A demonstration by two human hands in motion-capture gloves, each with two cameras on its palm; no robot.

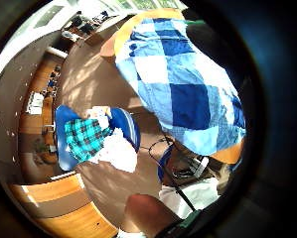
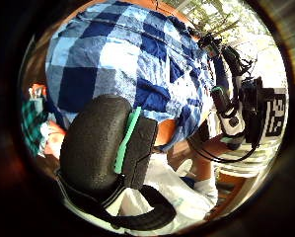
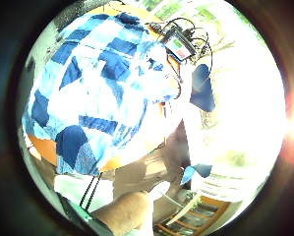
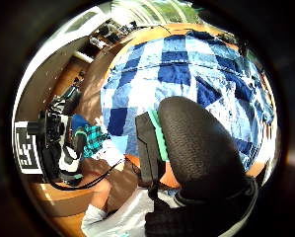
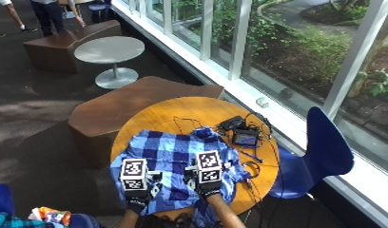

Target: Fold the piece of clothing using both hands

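1. Outside view: bright lounge with tall windows; round wooden worktop (image 5: 181,114) carrying a blue checked shirt (image 5: 175,156) spread flat at the near side, lower hem draping over the edge, presumably laid out so a fold can start. Small device with cables (image 5: 245,137) just beyond the shirt; blue chair (image 5: 320,152) beside the worktop. Left hand (image 5: 138,192) and right hand (image 5: 209,187) poised over the near part of the shirt, side by side, likely lined up for a two-handed lift; contact hidden under the gloves.
2. Left little-finger view: shirt seen from slightly apart, hanging off the worktop rim; heap of other clothes (image 1: 96,141) on a blue seat lower down, well apart.
3. Left thumb view: rounded thumb pad in front of the cloth, nothing pinched in sight; grip state cannot be told.
4. Right little-finger view: whole shirt in sight, no fingers showing.
5. Right thumb view: thumb pad over the cloth, no fold caught; grip cannot be told. Folding apparently not yet begun.
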